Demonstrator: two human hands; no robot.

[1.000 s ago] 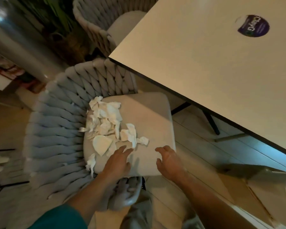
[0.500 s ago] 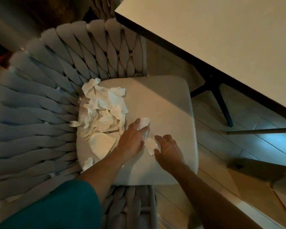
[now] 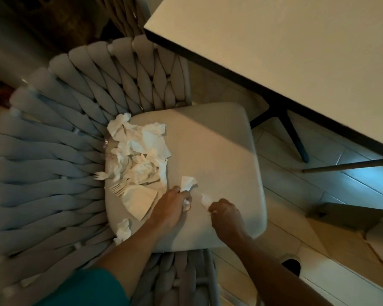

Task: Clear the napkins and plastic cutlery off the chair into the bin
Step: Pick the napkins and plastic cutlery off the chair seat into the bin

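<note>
A pile of crumpled white napkins (image 3: 139, 151) lies on the left side of the chair's grey seat cushion (image 3: 219, 151). White plastic forks (image 3: 117, 188) stick out from under the pile at its left edge. My left hand (image 3: 173, 206) grips a crumpled napkin (image 3: 188, 183) near the middle front of the cushion. Just to the right, my right hand (image 3: 224, 212) pinches a small napkin scrap (image 3: 206, 200). One more small napkin (image 3: 123, 230) sits at the cushion's front left corner. No bin is in view.
The chair has a thick woven rope backrest (image 3: 53, 162) curving round the left and rear. A pale table (image 3: 285, 51) with a dark edge overhangs at the upper right, its black legs (image 3: 294, 138) on the tiled floor. A brown cardboard piece (image 3: 345, 246) lies at the lower right.
The view has closed in on the seat. Both hands moved from the cushion's front edge onto the napkins, then curled: the left took up a crumpled napkin, the right a small scrap.
</note>
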